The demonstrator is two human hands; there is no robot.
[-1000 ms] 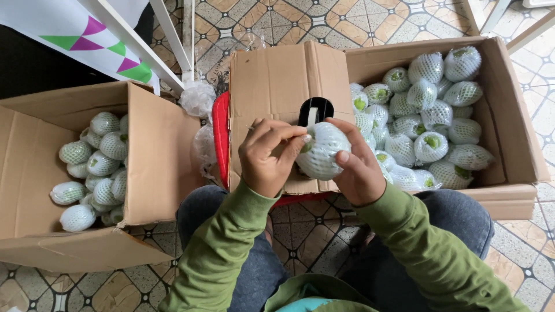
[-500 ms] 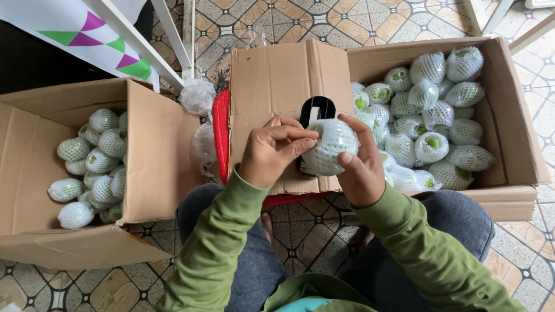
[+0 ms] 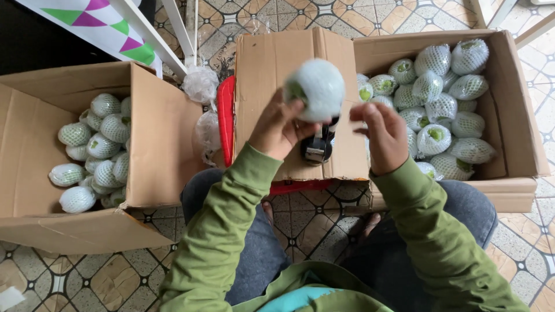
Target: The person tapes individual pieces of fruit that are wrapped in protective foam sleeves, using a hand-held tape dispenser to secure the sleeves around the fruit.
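My left hand (image 3: 278,128) holds up a round green fruit in a white foam net (image 3: 315,88), gripping it from below with the fingertips; the fruit is blurred. My right hand (image 3: 381,136) is just right of it, fingers spread, not touching the fruit and holding nothing. Under both hands a black hand-held tool (image 3: 319,145) lies on a cardboard flap (image 3: 272,63).
An open cardboard box (image 3: 147,150) on the left holds several netted fruits (image 3: 95,151). A bigger box (image 3: 517,115) on the right holds several more netted fruits (image 3: 440,110). Between the boxes are a red object (image 3: 226,115), crumpled plastic bags (image 3: 200,84) and white poles (image 3: 186,26). The floor is tiled.
Both hands held the netted fruit low over the flap. Now my left hand has lifted it up and my right hand has come off it, uncovering the black tool.
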